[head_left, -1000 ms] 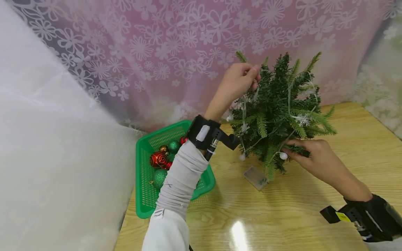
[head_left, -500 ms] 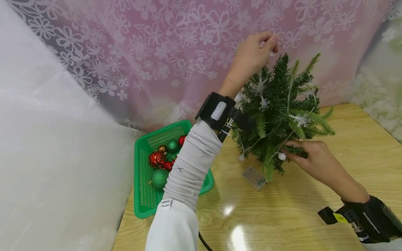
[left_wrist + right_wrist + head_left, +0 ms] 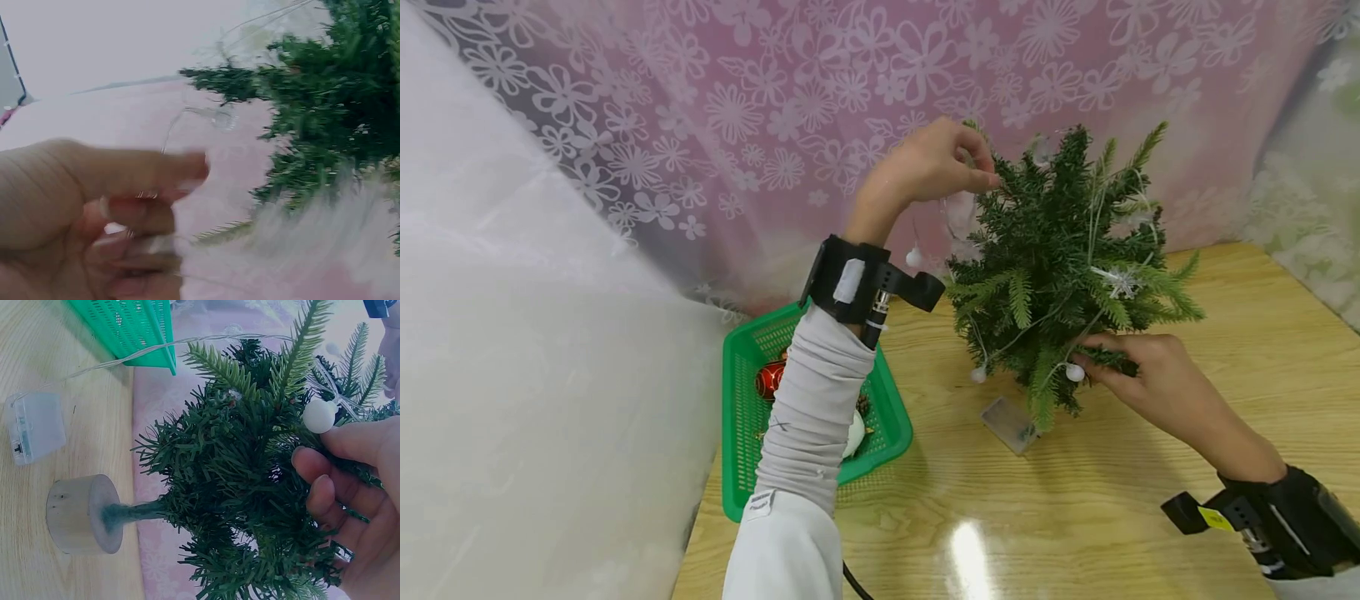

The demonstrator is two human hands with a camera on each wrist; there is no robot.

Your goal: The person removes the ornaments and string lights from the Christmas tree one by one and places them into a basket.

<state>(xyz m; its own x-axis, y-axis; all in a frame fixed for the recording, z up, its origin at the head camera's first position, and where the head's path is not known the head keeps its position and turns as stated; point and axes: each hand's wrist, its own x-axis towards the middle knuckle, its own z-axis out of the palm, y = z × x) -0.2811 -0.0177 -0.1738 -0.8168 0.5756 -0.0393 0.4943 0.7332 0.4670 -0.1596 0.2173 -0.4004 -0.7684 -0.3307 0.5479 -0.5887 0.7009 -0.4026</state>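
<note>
A small green Christmas tree [image 3: 1052, 242] stands on the table, its round wooden base [image 3: 75, 514] visible in the right wrist view. Clear wire strung with snowflakes [image 3: 1122, 284] and white ball lights winds over its branches. At the upper left of the tree, my left hand [image 3: 934, 162] pinches the string light wire [image 3: 167, 136]; a slack loop and a white ball light [image 3: 913, 257] dangle below. My right hand [image 3: 1161, 379] grips a lower right branch, fingers curled among the needles, beside another ball light [image 3: 319, 416].
A green plastic basket [image 3: 891, 400] with ornaments, including a red bauble [image 3: 769, 380], sits left of the tree, partly hidden under my left forearm. A clear battery box [image 3: 1009, 425] lies in front of the tree. A pink flowered curtain [image 3: 820, 108] hangs behind.
My left hand rose to the right over the treetop, then came back left and lower, drawing the wire off the tree's left side. My right hand has kept its place on the branch.
</note>
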